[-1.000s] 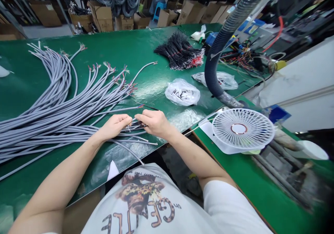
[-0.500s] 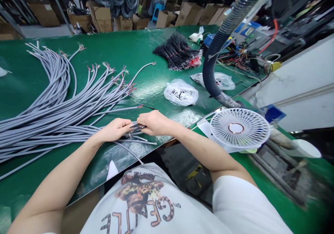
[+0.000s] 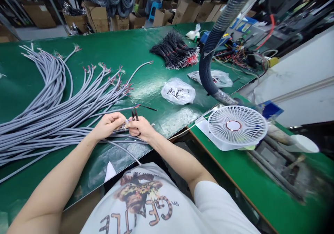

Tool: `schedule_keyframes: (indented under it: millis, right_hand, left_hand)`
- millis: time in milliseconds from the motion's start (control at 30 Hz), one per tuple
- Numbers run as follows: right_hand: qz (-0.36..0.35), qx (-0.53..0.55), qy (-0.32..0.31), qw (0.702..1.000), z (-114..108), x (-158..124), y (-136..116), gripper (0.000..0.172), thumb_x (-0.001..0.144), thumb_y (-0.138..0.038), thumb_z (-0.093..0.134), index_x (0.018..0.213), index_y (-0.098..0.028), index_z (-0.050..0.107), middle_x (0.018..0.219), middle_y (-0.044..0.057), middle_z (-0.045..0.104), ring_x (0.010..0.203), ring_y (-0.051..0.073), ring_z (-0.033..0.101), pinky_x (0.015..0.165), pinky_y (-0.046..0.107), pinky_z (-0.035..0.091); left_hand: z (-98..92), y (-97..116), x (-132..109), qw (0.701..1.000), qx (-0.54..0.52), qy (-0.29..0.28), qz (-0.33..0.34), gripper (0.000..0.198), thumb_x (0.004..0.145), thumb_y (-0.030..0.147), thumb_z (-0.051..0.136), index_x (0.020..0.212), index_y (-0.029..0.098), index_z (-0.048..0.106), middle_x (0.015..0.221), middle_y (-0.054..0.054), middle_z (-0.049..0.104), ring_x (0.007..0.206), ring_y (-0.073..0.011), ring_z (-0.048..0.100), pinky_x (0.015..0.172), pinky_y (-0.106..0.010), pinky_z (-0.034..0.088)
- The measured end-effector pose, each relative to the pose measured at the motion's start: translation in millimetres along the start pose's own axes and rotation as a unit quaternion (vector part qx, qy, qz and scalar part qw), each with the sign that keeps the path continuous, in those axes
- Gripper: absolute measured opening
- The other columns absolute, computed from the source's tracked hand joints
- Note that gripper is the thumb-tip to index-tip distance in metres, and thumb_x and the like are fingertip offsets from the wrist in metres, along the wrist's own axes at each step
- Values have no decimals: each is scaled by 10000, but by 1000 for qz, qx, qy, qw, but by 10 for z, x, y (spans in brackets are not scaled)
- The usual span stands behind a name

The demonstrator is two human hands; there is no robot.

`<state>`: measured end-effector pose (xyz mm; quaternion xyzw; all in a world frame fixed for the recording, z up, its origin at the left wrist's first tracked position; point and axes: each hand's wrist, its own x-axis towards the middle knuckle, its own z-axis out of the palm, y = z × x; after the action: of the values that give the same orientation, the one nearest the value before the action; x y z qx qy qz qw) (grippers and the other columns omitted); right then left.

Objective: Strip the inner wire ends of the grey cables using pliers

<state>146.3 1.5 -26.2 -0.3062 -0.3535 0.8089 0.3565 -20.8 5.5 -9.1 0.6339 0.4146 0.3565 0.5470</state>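
My left hand (image 3: 110,124) pinches the end of a grey cable, its thumb and forefinger closed near the stripped part. Small black snips (image 3: 134,114) are in my right hand (image 3: 142,127), their two blades pointing up and away from me. The right fingertips meet the cable's exposed wires (image 3: 126,123), close beside the left fingertips; whether they grip the wires I cannot tell. Around and under both hands lie several grey cables (image 3: 75,131). More grey cables with frayed, reddish stripped ends (image 3: 127,87) fan out to the left.
A thin black rod (image 3: 148,107) lies beyond my hands. Farther off are a plastic bag of small parts (image 3: 178,91), another bag (image 3: 219,78) and bundled black wires (image 3: 177,51). A ribbed hose (image 3: 208,56) hangs at the right, above a white fan (image 3: 237,126).
My right hand has turned and drawn back slightly left, so the snips now point upward instead of toward the left hand. The view has shifted a little.
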Motion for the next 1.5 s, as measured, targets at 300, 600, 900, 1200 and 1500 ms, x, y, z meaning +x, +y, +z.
schedule_keyframes:
  millis: [300,600,900,1200,1500]
  right_hand:
    - [-266,-415,87,866,-66,-303,-385,194,795,-309,588,902,-177,682,629,-12,556,536,94,442,531,232,361]
    - [-330,-691,-41,642,-154,-157,-536,219,742,-117,486,853,-149,672,688,19,615,631,113,519,593,211,350]
    - [-204,-511,-50,834,-135,-50,-711,163,773,-243,543,682,-121,602,565,-47,449,524,62,349,523,193,297]
    - [-333,-727,-145,583,-257,-208,-625,333,733,-79,464,975,-174,672,714,12,616,633,111,500,586,214,316]
    - [-217,-621,-56,751,-39,-71,-567,178,791,-222,535,636,-138,563,590,-9,568,542,79,420,544,211,287]
  left_hand:
    - [58,60,38,999,7,46,-17,394,809,508,583,746,120,607,507,44,429,467,-67,333,463,-206,251]
    - [46,19,30,996,35,-49,-69,417,830,519,525,680,131,561,537,40,467,465,-61,316,465,-199,243]
    - [62,52,17,993,70,-92,-30,434,854,491,499,618,130,544,574,25,479,530,-76,367,532,-209,298]
    - [52,39,27,997,21,-56,-58,515,832,576,491,544,149,465,505,39,401,473,-66,297,477,-211,238]
    - [16,-57,28,989,45,-118,-78,491,852,577,458,650,138,540,569,17,498,468,-67,336,461,-199,261]
